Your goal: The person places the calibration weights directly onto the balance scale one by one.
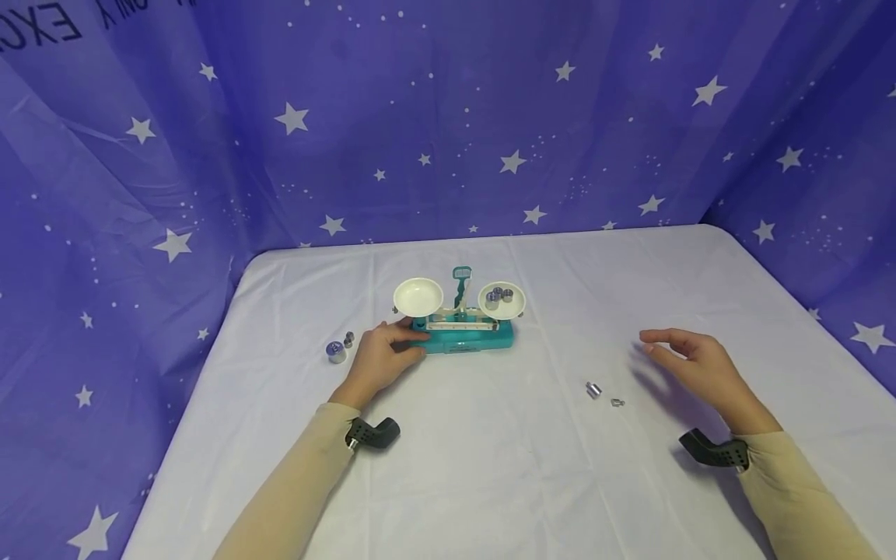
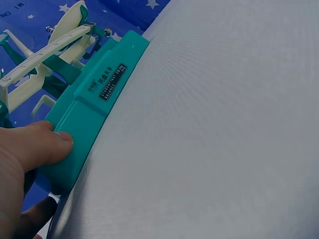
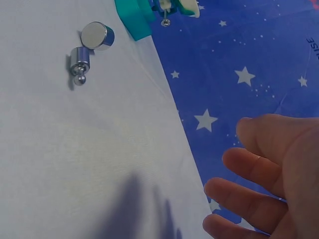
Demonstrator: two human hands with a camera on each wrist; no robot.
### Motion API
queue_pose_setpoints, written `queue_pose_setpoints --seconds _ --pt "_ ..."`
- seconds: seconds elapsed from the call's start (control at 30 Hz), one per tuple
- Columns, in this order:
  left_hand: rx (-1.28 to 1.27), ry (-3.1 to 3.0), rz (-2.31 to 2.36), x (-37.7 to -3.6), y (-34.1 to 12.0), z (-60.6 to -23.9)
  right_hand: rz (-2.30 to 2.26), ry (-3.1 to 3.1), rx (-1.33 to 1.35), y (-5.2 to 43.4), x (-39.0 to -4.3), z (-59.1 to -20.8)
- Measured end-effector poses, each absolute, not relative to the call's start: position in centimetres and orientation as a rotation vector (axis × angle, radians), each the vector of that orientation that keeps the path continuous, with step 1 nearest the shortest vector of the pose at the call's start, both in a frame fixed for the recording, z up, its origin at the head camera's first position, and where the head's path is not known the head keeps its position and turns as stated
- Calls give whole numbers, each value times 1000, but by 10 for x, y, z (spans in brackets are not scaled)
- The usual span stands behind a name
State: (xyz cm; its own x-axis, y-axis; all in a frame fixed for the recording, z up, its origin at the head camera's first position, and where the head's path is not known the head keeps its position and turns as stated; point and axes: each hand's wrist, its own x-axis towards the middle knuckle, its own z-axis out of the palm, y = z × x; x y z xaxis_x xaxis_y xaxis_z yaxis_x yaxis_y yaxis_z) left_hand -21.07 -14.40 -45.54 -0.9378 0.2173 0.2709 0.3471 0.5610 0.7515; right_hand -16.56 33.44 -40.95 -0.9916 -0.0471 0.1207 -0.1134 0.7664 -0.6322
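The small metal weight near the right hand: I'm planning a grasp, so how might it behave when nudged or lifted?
The small metal weight looks polished, so probably slippery to pinch. It lies on its side in the right wrist view, so a nudge may roll it. Being solid-looking metal, likely heavy for its size. The right hand hovers nearby, open.

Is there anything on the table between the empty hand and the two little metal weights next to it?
No, nothing visible. The right hand hovers open above the table, and the two small weights lie just to its left with only bare cloth between. The scale stands farther off, where the left hand holds its base.
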Motion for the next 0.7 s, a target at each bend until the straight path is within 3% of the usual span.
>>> queue_pose_setpoints --seconds 0.7 --pt "-482 -2642 -1333 -212 -145 -456 1202 -2803 299 337 -165 -425"
